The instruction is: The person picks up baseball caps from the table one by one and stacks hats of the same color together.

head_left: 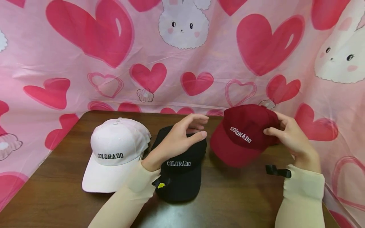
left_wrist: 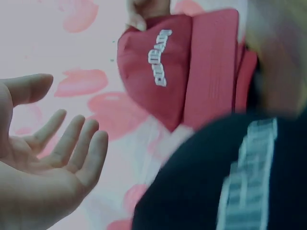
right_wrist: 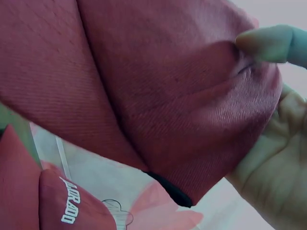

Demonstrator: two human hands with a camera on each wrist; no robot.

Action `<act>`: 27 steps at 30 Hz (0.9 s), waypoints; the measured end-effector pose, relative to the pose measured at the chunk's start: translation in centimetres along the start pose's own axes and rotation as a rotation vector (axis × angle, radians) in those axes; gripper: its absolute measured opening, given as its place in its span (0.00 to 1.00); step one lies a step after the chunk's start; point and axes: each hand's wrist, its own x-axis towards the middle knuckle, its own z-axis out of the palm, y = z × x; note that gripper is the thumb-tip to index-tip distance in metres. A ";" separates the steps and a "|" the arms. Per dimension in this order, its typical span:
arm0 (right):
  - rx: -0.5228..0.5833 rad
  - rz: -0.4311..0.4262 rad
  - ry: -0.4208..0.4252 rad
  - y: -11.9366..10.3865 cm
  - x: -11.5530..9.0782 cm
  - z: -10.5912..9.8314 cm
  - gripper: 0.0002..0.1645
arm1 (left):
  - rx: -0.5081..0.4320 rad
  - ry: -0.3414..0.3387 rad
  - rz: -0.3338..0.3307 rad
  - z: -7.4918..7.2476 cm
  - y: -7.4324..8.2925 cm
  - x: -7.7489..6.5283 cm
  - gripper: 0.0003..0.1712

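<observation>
My right hand [head_left: 295, 136] pinches the back of a red baseball cap [head_left: 242, 117], thumb outside. The cap is tilted, its brim toward the left front, with white COLORADO lettering. A second red cap [right_wrist: 86, 206] shows below it in the right wrist view, mostly hidden in the head view. My left hand [head_left: 182, 136] hovers above a black COLORADO cap [head_left: 179, 186], fingers relaxed and holding nothing. In the left wrist view, the left hand [left_wrist: 53, 172] is apart from the caps. Left of the black cap sits a white COLORADO cap [head_left: 114, 142], with layered edges at its right side.
The caps are on a brown wooden table [head_left: 228, 199]. A pink cloth [head_left: 171, 57] with hearts and rabbit faces hangs behind the table and along its sides. Black straps, one at the right cuff [head_left: 303, 182], circle the sleeves.
</observation>
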 end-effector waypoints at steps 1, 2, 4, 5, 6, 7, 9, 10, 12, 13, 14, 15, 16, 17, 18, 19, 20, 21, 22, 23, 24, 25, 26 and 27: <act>0.016 -0.001 -0.012 0.0 -0.1 -0.1 0.27 | -0.027 -0.007 -0.034 0.4 0.0 0.4 0.26; 0.033 -0.005 -0.026 0.1 -0.2 -0.3 0.28 | -0.052 -0.015 -0.072 0.9 0.0 0.8 0.26; 0.055 -0.020 -0.054 0.1 -0.4 -0.5 0.29 | -0.087 -0.029 -0.149 1.7 -0.1 1.6 0.27; 0.065 -0.027 -0.066 0.2 -0.5 -0.7 0.30 | -0.091 -0.039 -0.177 2.1 -0.1 2.0 0.27; 0.066 -0.037 -0.074 0.2 -0.6 -0.8 0.30 | -0.090 -0.049 -0.199 2.4 -0.2 2.4 0.28; 0.062 -0.046 -0.082 0.2 -0.7 -1.0 0.31 | -0.086 -0.058 -0.215 2.8 -0.2 2.8 0.28; 0.045 -0.063 -0.101 0.2 -0.9 -1.3 0.31 | -0.064 -0.072 -0.233 3.4 -0.3 3.6 0.29; 0.033 -0.064 -0.109 0.2 -1.0 -1.5 0.31 | -0.044 -0.077 -0.230 3.7 -0.3 4.0 0.30; -0.001 -0.065 -0.132 0.2 -1.2 -1.9 0.32 | 0.006 -0.086 -0.217 4.3 -0.3 4.8 0.31; -0.015 -0.065 -0.149 0.1 -1.3 -2.0 0.33 | 0.030 -0.091 -0.207 4.5 -0.3 5.2 0.32; -0.030 -0.066 -0.168 0.1 -1.4 -2.2 0.33 | 0.056 -0.099 -0.195 4.7 -0.3 5.6 0.33; -0.043 -0.068 -0.186 0.1 -1.5 -2.4 0.34 | 0.082 -0.111 -0.184 4.9 -0.4 5.9 0.34; -0.046 -0.071 -0.208 0.2 -1.6 -2.5 0.34 | 0.099 -0.128 -0.175 5.1 -0.4 6.2 0.35; -0.049 -0.078 -0.231 0.2 -1.7 -2.7 0.34 | 0.115 -0.147 -0.172 5.3 -0.5 6.5 0.36; -0.050 -0.084 -0.252 0.3 -1.8 -2.8 0.34 | 0.123 -0.168 -0.173 5.4 -0.6 6.7 0.38; -0.046 -0.092 -0.272 0.4 -1.8 -2.8 0.33 | 0.131 -0.190 -0.176 5.6 -0.7 6.9 0.39; -0.042 -0.098 -0.291 0.5 -1.8 -2.9 0.33 | 0.135 -0.213 -0.186 5.7 -0.8 7.1 0.41; -0.036 -0.103 -0.310 0.6 -1.8 -2.9 0.33 | 0.134 -0.236 -0.196 5.8 -0.9 7.3 0.42; -0.027 -0.107 -0.332 0.7 -1.8 -3.0 0.32 | 0.135 -0.257 -0.206 5.9 -1.0 7.4 0.44; -0.027 -0.106 -0.344 0.9 -1.7 -2.9 0.32 | 0.140 -0.278 -0.217 6.0 -1.2 7.5 0.45; -0.026 -0.102 -0.355 1.0 -1.7 -2.9 0.32 | 0.143 -0.297 -0.227 6.0 -1.3 7.5 0.45; -0.028 -0.098 -0.364 1.1 -1.6 -2.9 0.32 | 0.150 -0.315 -0.237 6.0 -1.4 7.5 0.45; -0.035 -0.091 -0.372 1.3 -1.5 -2.8 0.32 | 0.155 -0.331 -0.246 6.0 -1.5 7.5 0.45; -0.042 -0.086 -0.379 1.4 -1.4 -2.8 0.32 | 0.166 -0.347 -0.251 6.0 -1.7 7.5 0.45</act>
